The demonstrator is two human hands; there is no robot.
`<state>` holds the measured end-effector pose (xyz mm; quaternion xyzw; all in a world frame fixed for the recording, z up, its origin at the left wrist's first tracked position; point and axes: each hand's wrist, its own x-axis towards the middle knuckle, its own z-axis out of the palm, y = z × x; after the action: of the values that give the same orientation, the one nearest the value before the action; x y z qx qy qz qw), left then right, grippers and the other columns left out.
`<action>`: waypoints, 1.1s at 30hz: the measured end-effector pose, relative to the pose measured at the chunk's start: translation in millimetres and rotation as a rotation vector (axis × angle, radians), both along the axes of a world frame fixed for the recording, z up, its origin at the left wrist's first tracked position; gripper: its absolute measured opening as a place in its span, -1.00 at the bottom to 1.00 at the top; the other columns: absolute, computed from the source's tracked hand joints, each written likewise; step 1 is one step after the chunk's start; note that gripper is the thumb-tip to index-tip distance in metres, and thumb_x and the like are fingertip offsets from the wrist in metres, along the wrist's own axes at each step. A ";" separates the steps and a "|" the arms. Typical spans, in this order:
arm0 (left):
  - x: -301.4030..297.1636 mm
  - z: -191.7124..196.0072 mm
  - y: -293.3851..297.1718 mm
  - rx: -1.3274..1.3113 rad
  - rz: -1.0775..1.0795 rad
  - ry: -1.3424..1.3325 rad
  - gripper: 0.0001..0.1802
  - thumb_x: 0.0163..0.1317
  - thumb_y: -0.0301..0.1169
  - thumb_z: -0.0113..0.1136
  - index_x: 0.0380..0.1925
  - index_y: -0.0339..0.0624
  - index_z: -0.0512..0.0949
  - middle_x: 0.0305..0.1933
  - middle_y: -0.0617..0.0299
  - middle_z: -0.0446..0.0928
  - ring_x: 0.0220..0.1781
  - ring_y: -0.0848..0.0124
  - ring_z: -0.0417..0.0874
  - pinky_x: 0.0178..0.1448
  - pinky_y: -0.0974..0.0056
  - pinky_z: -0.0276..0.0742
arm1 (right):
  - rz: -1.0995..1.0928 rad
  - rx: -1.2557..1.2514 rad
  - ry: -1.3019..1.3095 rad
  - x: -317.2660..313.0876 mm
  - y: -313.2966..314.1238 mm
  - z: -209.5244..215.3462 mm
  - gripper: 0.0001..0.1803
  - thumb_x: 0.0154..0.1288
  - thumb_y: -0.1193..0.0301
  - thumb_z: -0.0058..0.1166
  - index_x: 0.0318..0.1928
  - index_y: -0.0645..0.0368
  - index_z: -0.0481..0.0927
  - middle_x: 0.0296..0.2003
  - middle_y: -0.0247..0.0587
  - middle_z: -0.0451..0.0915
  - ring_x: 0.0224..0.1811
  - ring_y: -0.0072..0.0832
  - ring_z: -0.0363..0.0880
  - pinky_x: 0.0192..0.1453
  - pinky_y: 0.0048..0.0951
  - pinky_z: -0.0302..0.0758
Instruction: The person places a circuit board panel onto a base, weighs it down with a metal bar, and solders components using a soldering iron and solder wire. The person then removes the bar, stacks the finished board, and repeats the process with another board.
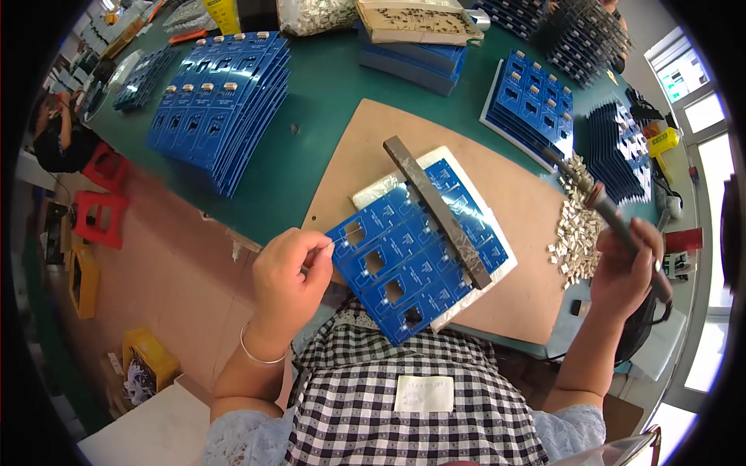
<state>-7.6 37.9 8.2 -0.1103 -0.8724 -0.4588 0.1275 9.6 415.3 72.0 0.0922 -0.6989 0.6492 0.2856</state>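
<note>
A blue circuit board panel (398,247) with square cut-outs lies tilted on a white pad (501,268) in front of me. Across it rests a long dark bar (437,210). At the panel's left corner, my left hand (289,278) is closed in a pinch on a thin solder wire (342,239), whose end reaches over the nearest cut-out. Off to the right, my right hand (624,273) grips a soldering iron (619,227) by its handle. The iron's tip points up and left, away from the panel, above a heap of small white connectors (576,229).
Beneath the pad is a brown board (373,128) on the green table (318,101). Stacked blue panels stand at the left (221,105), and more stacks (531,101) stand at the right. A box of small parts (420,22) sits on panels at the back. Red stools (101,213) stand on the floor.
</note>
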 end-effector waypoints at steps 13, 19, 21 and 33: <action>-33.0 -10.9 17.0 -0.154 -0.100 0.113 -0.79 -0.20 -0.58 0.22 -0.61 -0.07 0.37 -0.61 0.29 0.36 -0.53 0.26 0.38 -0.44 0.20 0.26 | 0.164 -0.149 -0.372 -19.7 -87.6 -43.9 -0.68 0.19 0.31 0.14 -0.24 0.28 0.37 -0.46 -0.13 0.49 -0.55 -0.52 0.48 -0.46 -0.54 0.45; -38.5 -14.1 20.3 -0.272 -0.094 0.187 -0.78 -0.20 -0.60 0.19 -0.60 -0.03 0.38 -0.64 0.37 0.31 -0.46 0.35 0.35 -0.19 0.21 0.17 | 0.143 0.001 -0.547 -11.9 -92.7 -47.2 -0.63 0.19 0.28 0.18 -0.18 0.33 0.46 -0.39 -0.08 0.54 -0.54 -0.51 0.51 -0.46 -0.55 0.48; -40.3 -15.1 22.1 -0.294 -0.082 0.190 -0.78 -0.20 -0.58 0.19 -0.60 -0.02 0.37 -0.64 0.38 0.30 -0.46 0.35 0.35 -0.15 0.20 0.15 | 0.150 0.001 -0.576 -13.3 -94.5 -49.3 -0.63 0.19 0.27 0.19 -0.18 0.34 0.46 -0.39 -0.07 0.54 -0.54 -0.50 0.51 -0.47 -0.55 0.49; -39.9 -16.1 32.5 -0.350 -0.103 0.235 -0.77 -0.18 -0.52 0.20 -0.66 -0.01 0.31 -0.62 0.36 0.30 -0.46 0.35 0.35 -0.16 0.18 0.13 | 0.186 0.019 -0.529 -6.5 -98.3 -57.9 -0.58 0.19 0.22 0.24 -0.20 0.36 0.48 -0.33 -0.02 0.54 -0.51 -0.46 0.56 -0.44 -0.50 0.53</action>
<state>-47.5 70.4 -7.9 -0.2279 -0.9112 -0.2901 0.1834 3.1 317.1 14.1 -0.0139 -0.7435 0.6678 0.0317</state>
